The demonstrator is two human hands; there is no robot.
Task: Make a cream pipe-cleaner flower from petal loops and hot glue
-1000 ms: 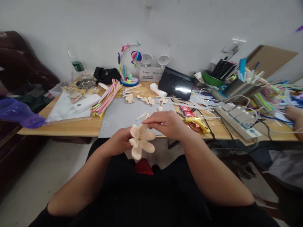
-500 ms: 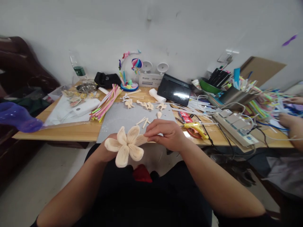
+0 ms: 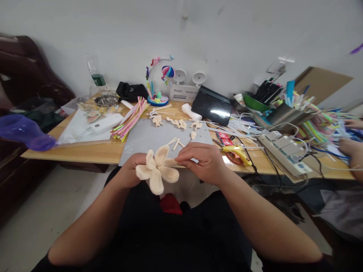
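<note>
Head view, cream flower (image 3: 157, 170), rounded ribbed petals (image 3: 170, 175), left hand (image 3: 132, 170) gripping behind, right hand (image 3: 200, 160) pinching one.

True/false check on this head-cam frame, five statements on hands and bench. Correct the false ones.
1. The right hand has its fingertips on a petal of the cream flower. True.
2. The glue gun is blue. False: it is yellow.
3. Small cream pieces lie on the gray mat. True.
4. The left hand lies flat on the gray mat. False: it is at the cream flower, its fingers partly hidden behind the petals.
5. The power strip is left of the glue gun. False: it is to the right of it.
</note>
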